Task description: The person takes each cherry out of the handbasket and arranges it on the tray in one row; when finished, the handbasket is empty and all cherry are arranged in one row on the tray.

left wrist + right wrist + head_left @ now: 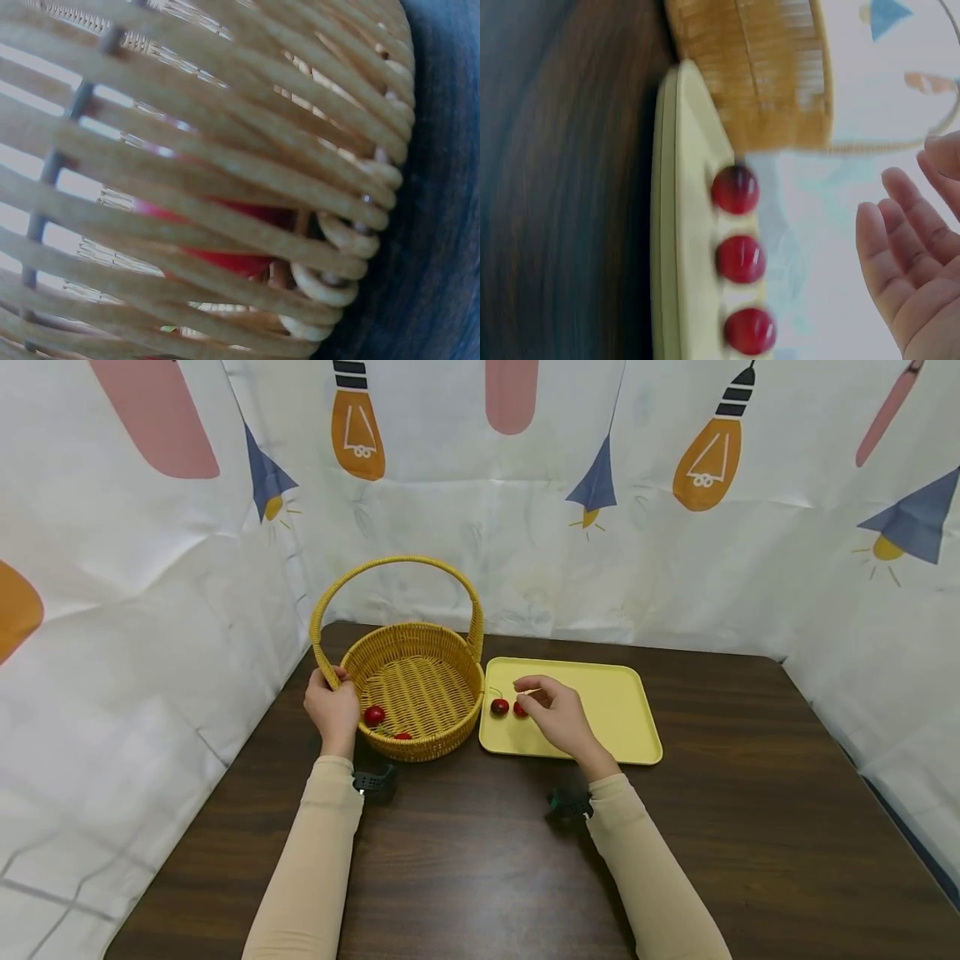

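My left hand (332, 708) grips the yellow wicker basket (431, 749) where its tall handle (320, 647) meets the left rim. Inside lie a red cherry (374, 716) and, partly behind the near wall, another cherry (402, 736). Through the basket's weave (225, 165) the left wrist view shows red fruit (232, 259). Above a yellow tray (611, 710) hovers my right hand (558, 714), its fingers loosely curved around nothing. A dark red cherry (499, 707) and a second one (519, 709) show left of those fingers; the right wrist view has three cherries (740, 259) in a row.
Basket and tray stand side by side toward the back of a dark wooden table (480, 852). A white curtain (480, 527) printed with lamps and bulbs hangs behind and at both sides. Black straps (372, 781) sit on both wrists.
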Tool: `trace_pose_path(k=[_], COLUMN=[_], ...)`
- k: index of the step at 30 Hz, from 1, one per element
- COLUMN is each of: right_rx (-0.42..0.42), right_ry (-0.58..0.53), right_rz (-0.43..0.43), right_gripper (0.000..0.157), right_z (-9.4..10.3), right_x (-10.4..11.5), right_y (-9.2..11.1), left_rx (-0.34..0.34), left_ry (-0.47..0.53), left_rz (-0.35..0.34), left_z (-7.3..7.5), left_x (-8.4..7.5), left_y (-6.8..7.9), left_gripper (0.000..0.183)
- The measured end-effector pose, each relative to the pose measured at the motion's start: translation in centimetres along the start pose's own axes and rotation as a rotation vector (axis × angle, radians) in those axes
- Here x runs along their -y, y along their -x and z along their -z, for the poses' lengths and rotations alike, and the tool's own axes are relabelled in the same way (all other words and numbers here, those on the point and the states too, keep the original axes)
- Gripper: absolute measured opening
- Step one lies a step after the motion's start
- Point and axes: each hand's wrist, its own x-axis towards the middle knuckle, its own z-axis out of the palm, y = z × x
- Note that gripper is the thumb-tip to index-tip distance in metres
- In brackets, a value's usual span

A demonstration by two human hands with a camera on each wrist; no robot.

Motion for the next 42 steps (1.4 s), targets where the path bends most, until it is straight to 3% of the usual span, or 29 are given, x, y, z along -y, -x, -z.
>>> trace_pose_path(k=[4,9,20,26,30,34,42], right_rx=[0.054,0.088,0.163,0.155,0.156,0.213,0.361], right_ry=[-0.003,0.024,0.098,0.118,0.194,0.284,0.655], right_rz=[0.108,0.243,0.322,0.331,0.313,0.287,0.197], right_gripper=[0.022,0.022,0.023,0.022,0.021,0.025,0.035], right_z=[-1.7,-3.3,-5.7,-7.0,-8.2,-9.3,-10.9], right_x=[2.1,2.7,3.4,3.5,3.6,3.8,4.5], right_y=[0.5,0.6,1.2,1.0,0.1,-1.3,-3.7], left_rx=[0.000,0.001,-0.003,-0.006,-0.011,-0.018,-0.004], left_ry=[-0.003,0.002,-0.009,-0.009,-0.004,-0.003,-0.013], left_rz=[0.006,0.011,0.002,-0.010,-0.007,-0.005,-0.007], left_z=[-0.1,0.0,-0.1,-0.1,0.1,0.1,0.1], left_x=[0.0,0.0,0.3,0.5,0.7,0.8,0.3], left_y=[-0.1,-0.1,-0.3,-0.3,-0.2,-0.1,0.0], left_gripper=[0.013,0.013,0.012,0.013,0.012,0.011,0.012])
